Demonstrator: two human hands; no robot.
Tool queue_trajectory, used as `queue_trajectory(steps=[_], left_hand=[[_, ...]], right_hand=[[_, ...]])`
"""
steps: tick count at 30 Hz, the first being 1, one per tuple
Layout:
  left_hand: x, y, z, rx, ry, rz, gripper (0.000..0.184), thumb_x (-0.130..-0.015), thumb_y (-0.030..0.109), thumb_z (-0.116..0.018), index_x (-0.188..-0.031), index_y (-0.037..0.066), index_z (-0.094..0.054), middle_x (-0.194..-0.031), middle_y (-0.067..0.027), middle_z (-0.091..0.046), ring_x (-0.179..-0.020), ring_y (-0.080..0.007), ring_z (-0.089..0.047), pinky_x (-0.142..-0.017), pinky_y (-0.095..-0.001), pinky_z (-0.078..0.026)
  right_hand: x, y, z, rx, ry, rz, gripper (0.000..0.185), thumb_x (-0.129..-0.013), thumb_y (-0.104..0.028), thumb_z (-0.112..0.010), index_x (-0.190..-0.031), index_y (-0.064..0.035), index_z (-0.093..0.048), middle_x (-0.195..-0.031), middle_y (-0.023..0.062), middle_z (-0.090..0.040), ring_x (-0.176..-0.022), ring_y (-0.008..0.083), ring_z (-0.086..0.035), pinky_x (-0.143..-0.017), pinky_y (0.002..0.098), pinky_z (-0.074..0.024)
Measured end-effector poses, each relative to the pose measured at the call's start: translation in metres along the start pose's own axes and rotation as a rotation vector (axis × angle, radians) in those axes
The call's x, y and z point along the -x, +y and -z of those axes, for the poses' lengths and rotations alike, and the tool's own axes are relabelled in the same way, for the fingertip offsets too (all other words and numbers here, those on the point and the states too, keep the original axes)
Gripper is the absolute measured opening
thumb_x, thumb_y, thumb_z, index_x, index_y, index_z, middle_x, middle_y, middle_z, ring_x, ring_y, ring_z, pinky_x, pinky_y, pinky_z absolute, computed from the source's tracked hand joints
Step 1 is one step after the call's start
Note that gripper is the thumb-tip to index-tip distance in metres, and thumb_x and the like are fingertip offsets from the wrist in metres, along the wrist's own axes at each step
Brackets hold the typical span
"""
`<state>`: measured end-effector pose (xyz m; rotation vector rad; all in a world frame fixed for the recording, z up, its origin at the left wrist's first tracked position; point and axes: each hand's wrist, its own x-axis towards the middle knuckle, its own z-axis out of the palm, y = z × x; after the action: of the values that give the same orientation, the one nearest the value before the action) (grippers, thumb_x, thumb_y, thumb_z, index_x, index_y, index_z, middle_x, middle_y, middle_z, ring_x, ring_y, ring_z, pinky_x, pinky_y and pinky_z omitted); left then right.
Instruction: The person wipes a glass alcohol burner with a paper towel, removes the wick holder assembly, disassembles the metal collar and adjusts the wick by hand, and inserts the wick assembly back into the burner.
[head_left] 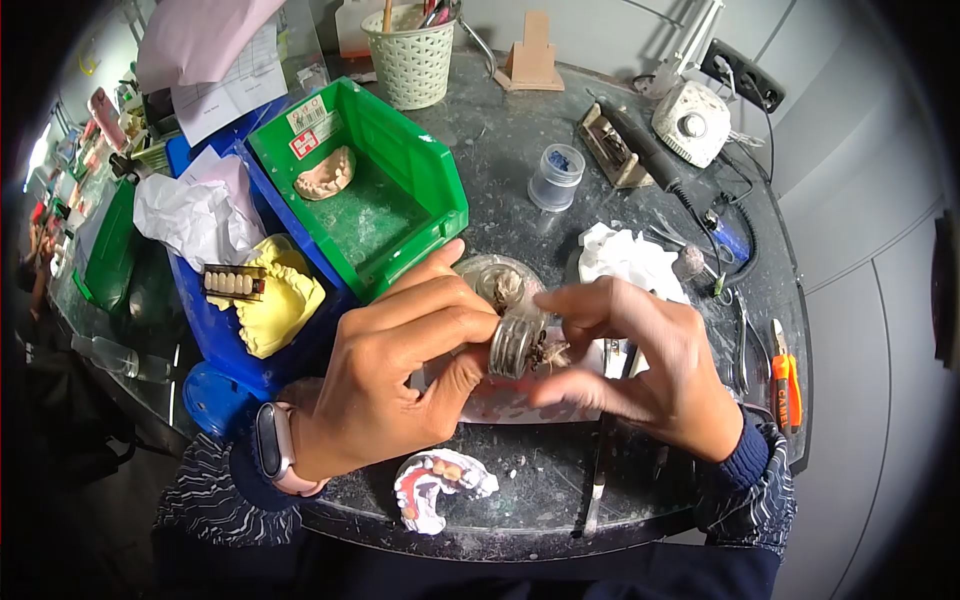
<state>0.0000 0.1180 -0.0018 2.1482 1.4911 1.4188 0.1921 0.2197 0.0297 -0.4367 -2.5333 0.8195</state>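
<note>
My left hand (385,365) grips a small clear jar (510,348) tipped on its side, its mouth facing right. Brownish bits show in and at the mouth of the jar. My right hand (655,360), slightly blurred, is at that mouth with thumb and forefinger apart above and below it. Behind the jar is a round clear dish (490,268), partly covered by my hands. Under my hands lies a pale, spotted flat piece (500,405). Nearer me rests a white dental cast (440,488) with reddish wax and several teeth.
A green bin (445,185) holding a pinkish cast (328,175) stands on the left. Beside it a blue bin holds a yellow cast (275,315). Behind are a jar with blue contents (556,178) and a rotary handpiece (640,145). Orange-handled pliers (786,385) lie right.
</note>
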Motion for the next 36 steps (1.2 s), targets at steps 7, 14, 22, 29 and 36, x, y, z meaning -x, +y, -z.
queue_trajectory(steps=[7, 14, 22, 29, 36], left_hand=[[0.000, 0.001, -0.001, -0.019, 0.030, -0.016, 0.018, -0.068, -0.011, -0.064, -0.082, 0.001, -0.063, -0.074, -0.0079, -0.060, -0.072, -0.0264, -0.063, -0.099, -0.0499, -0.045], [0.004, 0.005, -0.005, -0.157, 0.105, -0.107, 0.021, -0.064, -0.015, -0.064, -0.078, 0.001, -0.065, -0.073, -0.0076, -0.062, -0.072, -0.0240, -0.063, -0.097, -0.0493, -0.046], [0.007, 0.008, -0.012, -0.244, 0.134, -0.198, 0.024, -0.062, -0.017, -0.065, -0.077, 0.001, -0.067, -0.075, -0.0076, -0.064, -0.072, -0.0238, -0.064, -0.095, -0.0494, -0.047], [0.003, -0.003, -0.006, -0.162, 0.086, -0.097, 0.009, -0.075, -0.004, -0.069, -0.080, 0.003, -0.066, -0.074, -0.0066, -0.062, -0.072, -0.0240, -0.061, -0.097, -0.0498, -0.044], [0.001, -0.002, -0.003, -0.146, 0.067, -0.074, 0.008, -0.074, -0.005, -0.068, -0.080, 0.001, -0.067, -0.074, -0.0074, -0.062, -0.072, -0.0234, -0.061, -0.097, -0.0499, -0.044]], right_hand=[[0.005, 0.011, -0.007, 0.411, 0.131, 0.399, 0.036, -0.074, -0.019, -0.073, -0.105, -0.0039, -0.064, -0.073, 0.0029, -0.053, -0.060, 0.0143, -0.062, -0.050, 0.0299, -0.0519], [0.009, 0.011, -0.020, 0.294, 0.146, 0.343, 0.019, -0.083, -0.015, -0.071, -0.094, -0.0008, -0.064, -0.067, 0.0043, -0.055, -0.060, 0.0176, -0.064, -0.054, 0.0301, -0.0533], [0.009, -0.005, -0.006, -1.136, -0.255, -0.676, 0.027, -0.099, -0.021, -0.054, -0.088, 0.0036, -0.060, -0.065, 0.0030, -0.059, -0.058, 0.0119, -0.063, -0.057, 0.0235, -0.0473], [0.001, -0.002, -0.004, -0.550, -0.089, -0.322, 0.026, -0.089, -0.022, -0.068, -0.100, 0.0011, -0.062, -0.071, 0.0031, -0.061, -0.064, 0.0154, -0.063, -0.059, 0.0276, -0.0498], [0.002, 0.013, -0.002, 0.193, 0.098, 0.363, 0.039, -0.074, -0.013, -0.078, -0.110, -0.0041, -0.065, -0.081, 0.0031, -0.063, -0.061, 0.0177, -0.064, -0.049, 0.0281, -0.0516]])
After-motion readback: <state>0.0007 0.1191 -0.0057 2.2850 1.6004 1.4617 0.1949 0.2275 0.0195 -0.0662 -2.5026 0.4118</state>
